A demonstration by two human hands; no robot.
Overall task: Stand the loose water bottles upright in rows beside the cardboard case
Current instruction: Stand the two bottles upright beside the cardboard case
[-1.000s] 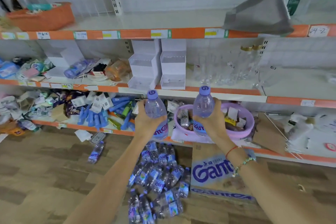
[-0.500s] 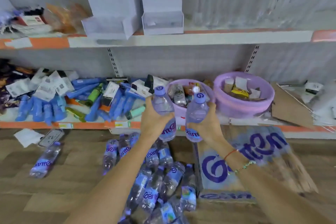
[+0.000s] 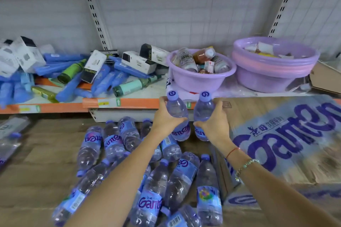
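My left hand (image 3: 167, 119) grips a clear water bottle (image 3: 176, 108) with a purple cap, held upright. My right hand (image 3: 215, 123) grips a second such bottle (image 3: 203, 108), also upright. Both bottles are side by side, low over the floor near the shelf base, just left of the cardboard case (image 3: 287, 140) printed with "Ganten". Whether their bases touch the floor is hidden by my hands. Several more loose bottles (image 3: 155, 180) lie flat in a heap on the wooden floor below my arms.
The bottom shelf edge (image 3: 120, 102) runs just behind the bottles. On it sit two purple basins (image 3: 186, 77) (image 3: 273, 75) of small items, and blue tubes and white boxes (image 3: 92, 72). Another loose bottle (image 3: 9, 140) lies at far left on the floor.
Both hands have carried their bottles downward and forward, from shelf height to near the floor beside the case. My view has tilted down and moved closer to the bottom shelf.
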